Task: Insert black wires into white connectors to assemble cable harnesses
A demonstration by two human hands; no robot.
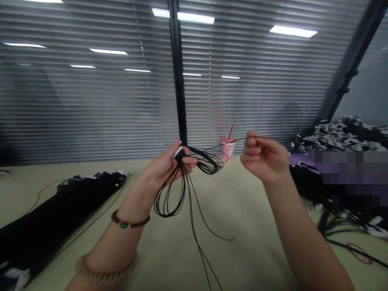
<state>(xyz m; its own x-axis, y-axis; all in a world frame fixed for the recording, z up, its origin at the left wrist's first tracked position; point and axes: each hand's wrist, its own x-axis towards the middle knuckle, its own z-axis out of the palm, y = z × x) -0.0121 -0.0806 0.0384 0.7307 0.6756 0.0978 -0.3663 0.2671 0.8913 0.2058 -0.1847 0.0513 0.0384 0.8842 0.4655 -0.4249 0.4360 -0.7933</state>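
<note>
My left hand [169, 165] is closed around a looped bundle of thin black cable [209, 161], raised above the table. Small white pieces show at the pinch point between thumb and fingers. Loops hang on both sides of the fingers, and a few loose strands dangle toward the table. Up and to the right, my right hand [265, 155] pinches a single black strand that runs back to the bundle, stretched nearly straight. The other fingers of that hand are curled in.
A long pile of black cables [69, 206] lies on the table [242, 242] at left. At right are a large heap of black cables with white ends [336, 135], purple material [301, 158] and a red loop [359, 254]. A pink cup [228, 148] with a straw stands before the blinds.
</note>
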